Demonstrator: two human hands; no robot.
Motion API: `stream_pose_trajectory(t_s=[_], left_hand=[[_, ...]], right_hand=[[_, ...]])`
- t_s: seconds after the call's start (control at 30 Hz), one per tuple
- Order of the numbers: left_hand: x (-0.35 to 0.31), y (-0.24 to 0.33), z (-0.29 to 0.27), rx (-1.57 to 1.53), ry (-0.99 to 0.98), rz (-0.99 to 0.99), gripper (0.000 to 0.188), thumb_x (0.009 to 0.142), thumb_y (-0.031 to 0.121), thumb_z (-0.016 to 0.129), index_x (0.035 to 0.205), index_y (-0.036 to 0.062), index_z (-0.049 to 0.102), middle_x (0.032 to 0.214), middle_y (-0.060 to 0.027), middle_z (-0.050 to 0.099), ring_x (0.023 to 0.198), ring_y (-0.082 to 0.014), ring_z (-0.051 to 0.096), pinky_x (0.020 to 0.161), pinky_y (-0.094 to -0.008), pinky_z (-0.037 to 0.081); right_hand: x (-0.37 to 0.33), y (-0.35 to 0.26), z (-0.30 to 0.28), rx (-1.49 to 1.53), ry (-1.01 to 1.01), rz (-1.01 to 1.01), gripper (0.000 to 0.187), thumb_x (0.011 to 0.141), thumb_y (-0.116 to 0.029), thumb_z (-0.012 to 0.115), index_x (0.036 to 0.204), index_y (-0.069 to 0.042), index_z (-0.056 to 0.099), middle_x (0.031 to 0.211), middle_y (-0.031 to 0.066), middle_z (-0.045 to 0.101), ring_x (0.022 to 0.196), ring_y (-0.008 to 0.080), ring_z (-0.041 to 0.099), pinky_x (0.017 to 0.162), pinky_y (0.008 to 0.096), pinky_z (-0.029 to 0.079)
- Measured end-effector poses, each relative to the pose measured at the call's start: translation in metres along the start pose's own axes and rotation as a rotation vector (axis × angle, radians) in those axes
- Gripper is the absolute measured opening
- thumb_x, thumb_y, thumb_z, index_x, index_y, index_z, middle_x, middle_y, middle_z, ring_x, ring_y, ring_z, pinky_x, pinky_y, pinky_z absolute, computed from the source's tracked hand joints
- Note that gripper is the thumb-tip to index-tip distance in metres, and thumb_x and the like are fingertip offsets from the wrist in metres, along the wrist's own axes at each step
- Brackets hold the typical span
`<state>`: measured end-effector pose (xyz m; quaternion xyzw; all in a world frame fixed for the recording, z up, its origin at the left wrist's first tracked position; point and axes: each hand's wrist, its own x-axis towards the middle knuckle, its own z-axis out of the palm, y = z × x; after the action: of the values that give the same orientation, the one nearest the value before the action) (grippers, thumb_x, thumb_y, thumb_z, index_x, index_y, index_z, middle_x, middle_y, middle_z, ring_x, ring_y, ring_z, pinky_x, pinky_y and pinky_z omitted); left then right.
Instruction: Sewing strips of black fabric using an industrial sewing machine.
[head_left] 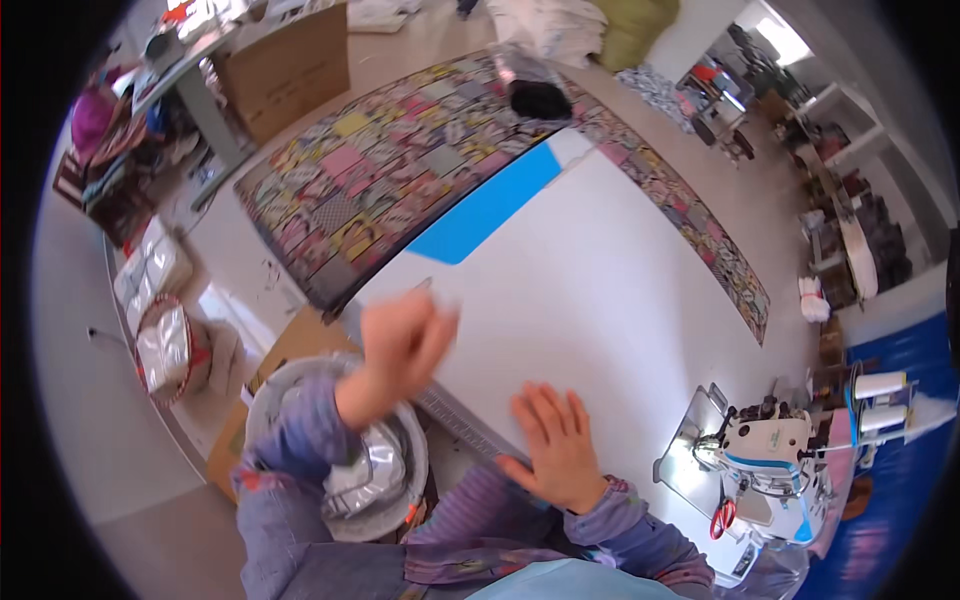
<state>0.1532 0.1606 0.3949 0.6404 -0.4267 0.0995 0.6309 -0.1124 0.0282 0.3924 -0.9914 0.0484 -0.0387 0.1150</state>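
Patchwork-patterned rug (385, 165) on floor, far side. White counter (590, 270) in front of person, blue patch (490, 215) at its far left. Sewing machine (770, 445) near right, lamp lit. Grey tub (421, 450) near left, plastic-wrapped packs inside. Ruler strip (465, 425) along counter's near edge. Right hand (555, 450) palm down on counter beside strip, grip spread, nothing held. Left hand (405, 335) above counter's near left, blurred; fingers curled, can't tell if grip holds anything. Red-handled scissors (722, 520) by machine.

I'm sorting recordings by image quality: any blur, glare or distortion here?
Head view: the left hand is motion-blurred, while the right hand looks fairly crisp; head view: a bright patch glares beside the sewing machine; head view: fisheye distortion bows the patterned rug, with black corners.
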Motion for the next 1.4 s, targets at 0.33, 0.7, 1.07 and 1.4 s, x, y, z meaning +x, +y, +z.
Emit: stream_pose_trajectory(t_s=[0.33,0.7,1.07,1.4], left_hand=[[0.246,-0.225,0.183,0.722,-0.152,-0.469,0.052,0.098,0.061,0.071,0.108,0.0113,0.082,0.11,-0.0154,0.082,0.108,-0.0398,0.077,0.088,-0.0525,0.06],[0.194,-0.191,0.236,-0.22,-0.147,-0.436,0.03,0.101,0.029,0.083,0.086,0.0045,0.075,0.073,0.0025,0.065,0.067,-0.0075,0.056,0.061,-0.0282,0.043],[-0.068,0.08,0.217,-0.147,-0.399,-0.52,0.019,0.104,0.019,0.078,0.111,0.0016,0.078,0.085,-0.0102,0.077,0.066,-0.0151,0.071,0.061,-0.0315,0.054],[0.018,-0.03,0.142,0.567,0.231,-0.04,0.04,0.108,0.034,0.072,0.129,-0.0004,0.072,0.116,-0.0202,0.076,0.108,-0.0389,0.073,0.097,-0.048,0.054]], right_hand=[[0.003,0.006,-0.007,0.146,0.077,0.081,0.08,0.094,-0.055,0.078,0.158,-0.011,0.059,0.165,0.0121,0.054,0.153,0.0297,0.05,0.129,0.056,0.031],[-0.006,0.012,-0.003,0.23,0.132,0.034,0.08,0.092,-0.051,0.079,0.159,-0.011,0.057,0.169,0.0115,0.049,0.155,0.0278,0.047,0.128,0.0556,0.032],[-0.053,0.056,-0.024,0.729,1.025,0.338,0.02,0.102,0.001,0.071,0.122,0.002,0.067,0.116,0.0122,0.068,0.101,0.0236,0.068,0.092,0.0325,0.055],[-0.059,0.121,-0.053,0.501,0.868,0.271,0.037,0.101,-0.002,0.07,0.138,-0.001,0.064,0.133,0.0193,0.065,0.122,0.0363,0.066,0.106,0.0398,0.054]])
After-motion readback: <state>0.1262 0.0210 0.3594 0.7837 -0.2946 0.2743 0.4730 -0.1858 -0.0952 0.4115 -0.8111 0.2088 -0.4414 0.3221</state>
